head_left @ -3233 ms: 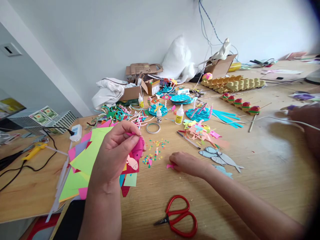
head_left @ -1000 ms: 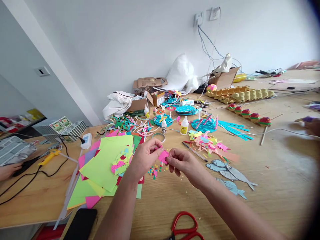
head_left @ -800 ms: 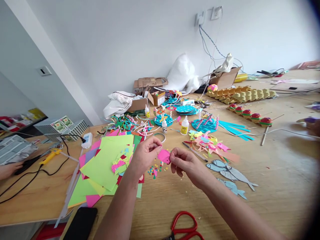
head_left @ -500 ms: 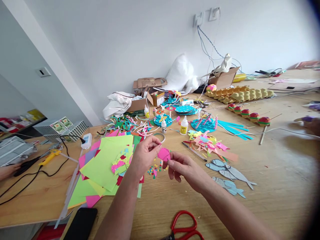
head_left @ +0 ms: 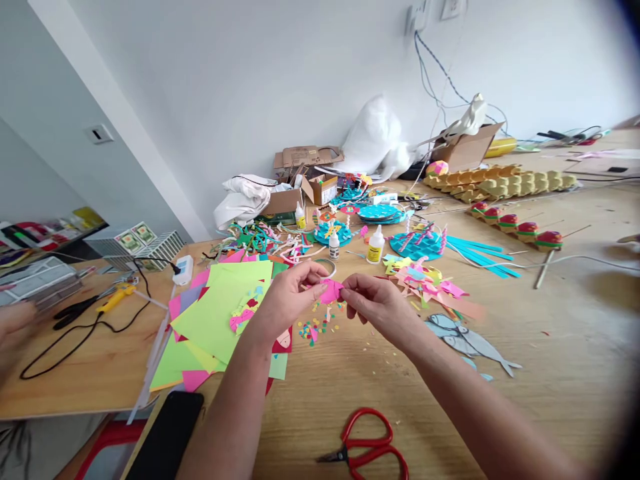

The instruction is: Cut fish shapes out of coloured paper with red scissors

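Note:
A small pink paper piece [head_left: 331, 291] is held up over the wooden table, between both hands. My left hand [head_left: 296, 293] pinches its left side, and my right hand [head_left: 371, 299] grips its right edge with fingertips. Small coloured paper dots [head_left: 311, 332] lie on the wood below it. Left of my left hand, small cut paper shapes [head_left: 242, 320] rest on a pile of green sheets [head_left: 205, 320]. Red-handled scissors [head_left: 367, 442] lie near the front edge, with blades slightly apart or closed, I cannot tell.
Glue bottles [head_left: 375, 245] stand behind the hands, near blue decorated discs [head_left: 420, 243]. Paper scraps [head_left: 425, 283] and grey paper fish [head_left: 465, 337] lie at the right. A black phone [head_left: 167, 433] is at the front left. Another person's hand [head_left: 15, 320] shows at the far left.
The pink piece has been turned and now looks flatter, with my right hand higher and nearer to my left. The view has shifted. The other person's hand at the left has left the black-handled tool.

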`<act>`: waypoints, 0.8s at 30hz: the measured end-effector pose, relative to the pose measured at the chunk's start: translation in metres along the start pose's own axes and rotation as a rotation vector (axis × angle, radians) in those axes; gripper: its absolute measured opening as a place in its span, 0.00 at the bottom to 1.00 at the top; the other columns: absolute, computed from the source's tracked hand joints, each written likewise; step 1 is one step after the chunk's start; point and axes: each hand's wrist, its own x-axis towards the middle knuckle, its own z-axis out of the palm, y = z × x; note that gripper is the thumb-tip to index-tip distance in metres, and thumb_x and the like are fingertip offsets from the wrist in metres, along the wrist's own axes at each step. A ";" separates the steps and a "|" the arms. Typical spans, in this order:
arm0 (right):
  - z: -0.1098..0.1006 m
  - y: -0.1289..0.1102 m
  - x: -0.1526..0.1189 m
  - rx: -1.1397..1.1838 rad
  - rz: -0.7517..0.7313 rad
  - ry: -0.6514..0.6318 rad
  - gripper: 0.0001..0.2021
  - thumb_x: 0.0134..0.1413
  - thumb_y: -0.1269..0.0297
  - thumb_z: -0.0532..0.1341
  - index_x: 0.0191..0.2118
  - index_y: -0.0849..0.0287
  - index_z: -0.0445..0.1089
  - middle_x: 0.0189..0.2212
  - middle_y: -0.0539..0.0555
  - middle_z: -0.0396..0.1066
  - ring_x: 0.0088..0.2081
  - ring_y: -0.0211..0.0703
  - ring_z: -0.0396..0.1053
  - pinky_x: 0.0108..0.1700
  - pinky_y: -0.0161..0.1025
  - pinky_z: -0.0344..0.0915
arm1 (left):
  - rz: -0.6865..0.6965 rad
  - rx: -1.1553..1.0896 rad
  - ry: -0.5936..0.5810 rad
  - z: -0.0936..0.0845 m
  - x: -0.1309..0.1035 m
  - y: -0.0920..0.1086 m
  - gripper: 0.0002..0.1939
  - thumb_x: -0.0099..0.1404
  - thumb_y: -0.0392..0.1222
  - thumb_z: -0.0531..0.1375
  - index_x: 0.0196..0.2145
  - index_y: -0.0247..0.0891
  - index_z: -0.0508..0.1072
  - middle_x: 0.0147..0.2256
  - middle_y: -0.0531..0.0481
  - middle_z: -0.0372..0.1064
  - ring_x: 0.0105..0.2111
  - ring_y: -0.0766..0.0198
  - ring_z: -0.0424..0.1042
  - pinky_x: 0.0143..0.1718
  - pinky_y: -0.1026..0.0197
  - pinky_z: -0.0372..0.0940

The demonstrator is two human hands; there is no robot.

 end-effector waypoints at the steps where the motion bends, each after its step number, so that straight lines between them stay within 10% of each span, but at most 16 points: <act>1: 0.000 -0.001 0.000 -0.021 -0.008 -0.015 0.08 0.51 0.62 0.55 0.25 0.59 0.64 0.17 0.46 0.63 0.19 0.33 0.59 0.19 0.29 0.53 | -0.002 0.039 -0.018 -0.001 0.000 0.002 0.04 0.57 0.38 0.58 0.32 0.37 0.70 0.29 0.53 0.67 0.30 0.67 0.66 0.33 0.64 0.60; 11: -0.001 0.006 -0.016 -0.226 -0.025 -0.133 0.07 0.52 0.68 0.52 0.26 0.58 0.65 0.19 0.48 0.65 0.21 0.36 0.63 0.23 0.31 0.56 | -0.062 0.260 0.054 -0.045 -0.017 -0.002 0.04 0.56 0.39 0.56 0.26 0.37 0.67 0.24 0.56 0.61 0.24 0.69 0.59 0.25 0.67 0.54; 24: 0.018 0.058 -0.095 -0.734 -0.027 -0.675 0.10 0.50 0.75 0.55 0.31 0.59 0.72 0.30 0.55 0.76 0.31 0.45 0.72 0.30 0.35 0.56 | -0.346 0.732 0.075 -0.099 -0.037 -0.106 0.07 0.53 0.35 0.51 0.23 0.37 0.68 0.21 0.55 0.63 0.24 0.66 0.61 0.25 0.66 0.52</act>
